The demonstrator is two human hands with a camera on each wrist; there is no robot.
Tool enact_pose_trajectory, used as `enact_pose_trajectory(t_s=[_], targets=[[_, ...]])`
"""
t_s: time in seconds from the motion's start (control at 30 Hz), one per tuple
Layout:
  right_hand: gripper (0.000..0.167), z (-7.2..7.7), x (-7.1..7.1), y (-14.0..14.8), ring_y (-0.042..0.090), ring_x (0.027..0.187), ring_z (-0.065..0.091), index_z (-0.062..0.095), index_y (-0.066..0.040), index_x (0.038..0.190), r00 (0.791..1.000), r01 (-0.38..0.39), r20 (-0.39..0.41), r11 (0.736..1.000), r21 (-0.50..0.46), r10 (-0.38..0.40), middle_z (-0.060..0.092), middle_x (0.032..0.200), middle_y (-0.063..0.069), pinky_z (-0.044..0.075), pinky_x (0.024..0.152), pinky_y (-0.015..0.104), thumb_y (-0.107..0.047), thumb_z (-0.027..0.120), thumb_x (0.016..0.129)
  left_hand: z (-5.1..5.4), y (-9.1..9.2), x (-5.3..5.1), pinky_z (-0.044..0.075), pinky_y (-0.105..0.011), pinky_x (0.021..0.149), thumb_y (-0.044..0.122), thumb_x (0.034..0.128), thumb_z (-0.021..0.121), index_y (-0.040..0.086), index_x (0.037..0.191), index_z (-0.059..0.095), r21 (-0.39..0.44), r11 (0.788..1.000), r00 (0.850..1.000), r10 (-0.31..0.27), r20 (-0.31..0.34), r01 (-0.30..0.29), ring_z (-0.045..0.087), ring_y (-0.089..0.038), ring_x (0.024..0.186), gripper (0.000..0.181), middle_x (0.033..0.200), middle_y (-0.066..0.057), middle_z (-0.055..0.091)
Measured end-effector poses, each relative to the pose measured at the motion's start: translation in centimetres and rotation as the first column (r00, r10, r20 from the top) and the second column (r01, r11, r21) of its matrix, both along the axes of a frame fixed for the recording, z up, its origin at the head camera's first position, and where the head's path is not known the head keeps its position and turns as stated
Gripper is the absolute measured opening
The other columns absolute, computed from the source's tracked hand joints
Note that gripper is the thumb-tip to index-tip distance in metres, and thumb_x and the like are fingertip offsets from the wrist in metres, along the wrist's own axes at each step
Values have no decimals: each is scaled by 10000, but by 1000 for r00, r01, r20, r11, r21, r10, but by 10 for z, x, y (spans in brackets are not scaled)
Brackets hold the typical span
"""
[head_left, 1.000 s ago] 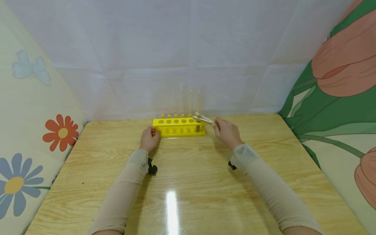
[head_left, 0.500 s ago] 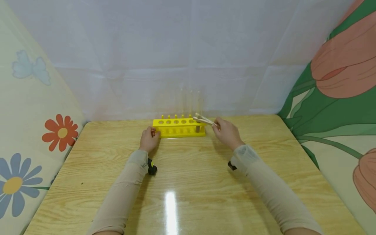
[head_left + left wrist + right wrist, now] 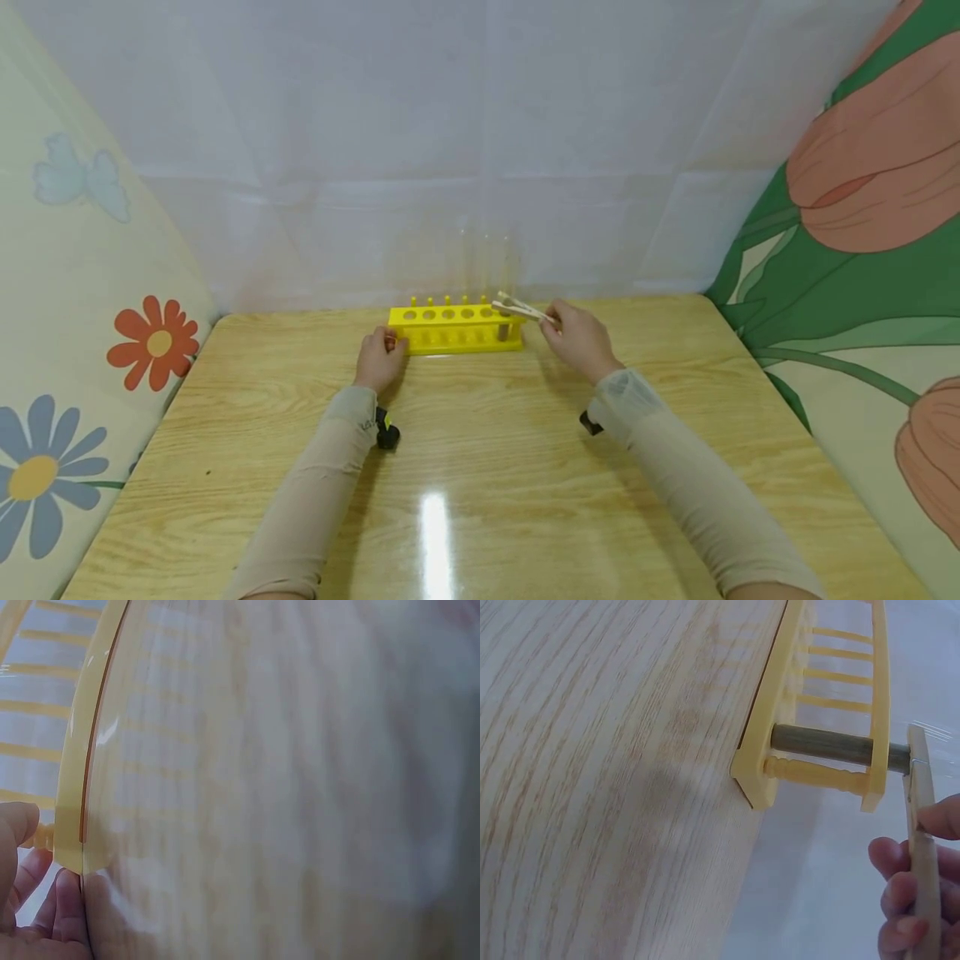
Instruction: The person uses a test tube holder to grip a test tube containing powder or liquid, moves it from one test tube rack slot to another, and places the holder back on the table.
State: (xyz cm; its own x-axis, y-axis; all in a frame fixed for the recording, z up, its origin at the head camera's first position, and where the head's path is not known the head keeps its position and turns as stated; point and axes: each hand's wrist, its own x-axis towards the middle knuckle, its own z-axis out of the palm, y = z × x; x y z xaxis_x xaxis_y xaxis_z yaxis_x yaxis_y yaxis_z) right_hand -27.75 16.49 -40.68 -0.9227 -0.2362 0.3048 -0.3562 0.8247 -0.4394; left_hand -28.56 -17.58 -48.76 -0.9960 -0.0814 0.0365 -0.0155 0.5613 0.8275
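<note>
Left of centre, the fingers of the left hand [image 3: 377, 360] gripped the end of the yellow test-tube rack [image 3: 448, 325]. Right of centre, the dark-filled test tube [image 3: 821, 742] already stood in it; the wooden test-tube clamp [image 3: 529, 312] meeting it was grasped by the right hand [image 3: 583, 337], its release seemingly left.
</note>
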Motion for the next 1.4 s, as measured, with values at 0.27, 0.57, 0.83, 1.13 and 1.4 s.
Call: enact_pose_trajectory(t_s=[0.27,0.57,0.83,1.13,1.4], targets=[[204,7,0,1,178,535,483,658,-41,1039,1000,6,27,1000,-13,-5,695,826,106,390,479,325,-233,593,1022,-1,0,1,426,-504,942,175,1040,527,-79,1241,498,-1,1000,1000,1,13,-1,493,-370,1049,325,1166,-257,490],[211,17,-1,3,172,519,462,658,-33,1037,1000,17,26,1000,-1,-17,673,789,96,384,465,316,-231,590,1016,0,2,2,419,-507,962,178,1039,535,-73,1235,496,0,1000,1000,3,15,-3,493,-376,1070,321,1180,-261,491],[237,25,-2,4,176,508,474,672,-20,1051,1000,13,-11,1000,18,-13,697,829,127,391,456,319,-236,579,1025,-2,1,-1,414,-519,988,200,1040,545,-57,1226,498,9,1000,1000,2,10,-2,491,-394,1103,321,1198,-268,488],[249,39,-6,2,209,569,544,684,-8,1043,999,8,-38,999,53,-6,715,862,139,435,491,338,-233,582,1016,-4,0,-1,423,-519,978,206,1034,553,-58,1238,507,20,1000,1000,8,11,-9,498,-391,1096,337,1195,-263,492],[231,52,-6,3,208,537,497,687,-8,1023,996,3,-86,998,60,2,692,794,125,399,472,326,-219,595,1003,-3,-2,-1,426,-522,975,230,1043,532,-54,1266,495,17,1000,999,-6,34,6,492,-389,1100,363,1212,-261,478]])
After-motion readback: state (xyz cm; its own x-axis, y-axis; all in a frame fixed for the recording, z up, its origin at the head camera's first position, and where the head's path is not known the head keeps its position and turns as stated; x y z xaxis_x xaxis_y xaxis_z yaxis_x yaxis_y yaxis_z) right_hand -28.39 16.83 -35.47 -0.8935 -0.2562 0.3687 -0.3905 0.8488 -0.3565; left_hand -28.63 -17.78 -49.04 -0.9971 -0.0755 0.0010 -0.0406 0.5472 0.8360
